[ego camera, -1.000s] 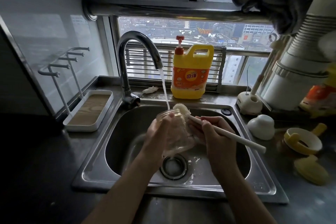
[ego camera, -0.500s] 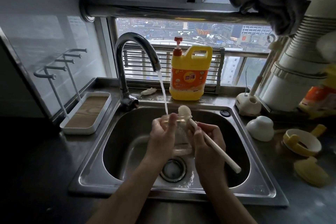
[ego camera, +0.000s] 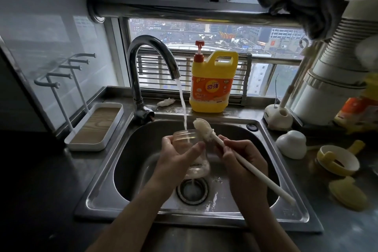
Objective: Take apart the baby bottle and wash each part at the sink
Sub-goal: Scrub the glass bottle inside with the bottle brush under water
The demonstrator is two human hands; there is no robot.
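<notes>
Your worktop (ego camera: 337, 229) runs dark along the near edge and carries the steel sink (ego camera: 106, 172), set under the window with its basin filling the middle. At the sink's back left corner stands the curved tap (ego camera: 143, 61), running, its stream dropping straight into the open mouth of the bottle. Against the back edge, just right of the tap's spout, sits the yellow detergent jug (ego camera: 212, 84) with its red pump. On the left edge of the worktop, beside the sink, lies a white tray (ego camera: 95, 127) with a wooden floor and thin white pegs rising over it. Your left hand (ego camera: 176, 161) is closed around the clear baby bottle (ego camera: 190, 149), thumb across its front, holding it upright over the drain, mouth up. Your right hand (ego camera: 243, 161) is wrapped round the long white bottle brush (ego camera: 233, 151), fingers pinched on the handle near the head; the bristled head pokes up just beside the bottle's rim, outside it, and the handle slants down toward the sink's near right corner. On the right side of the worktop you have a white domed cap (ego camera: 291, 144), then a yellow handled ring (ego camera: 337, 161), and nearer you a yellow lid-like piece (ego camera: 347, 195). A small white scrap (ego camera: 166, 102) lies on the back ledge by the tap's base.
</notes>
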